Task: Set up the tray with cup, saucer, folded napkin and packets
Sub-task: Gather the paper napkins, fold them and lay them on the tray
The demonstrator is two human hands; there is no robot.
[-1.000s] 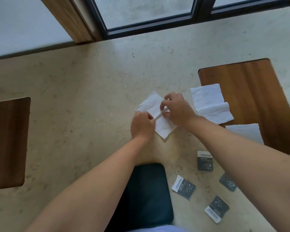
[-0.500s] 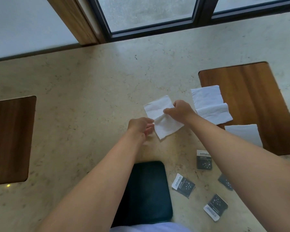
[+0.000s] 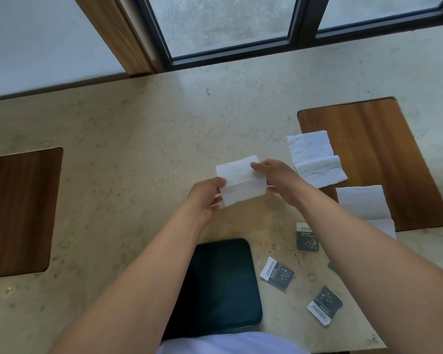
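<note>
1. Left hand (image 3: 207, 198) pinching left edge of folded napkin (image 3: 241, 180).
2. Right hand (image 3: 275, 176) pinching its right edge.
3. Held above table (image 3: 138, 149) centre.
4. Packets (image 3: 277, 274) lying near front-right edge.

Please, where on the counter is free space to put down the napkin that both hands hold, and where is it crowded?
Bare counter lies between the left wooden panel and the held napkin, and along the window frame. Crowded: the right wooden panel edge, with loose napkins, and the near right, with dark packets beside the dark tray.
</note>
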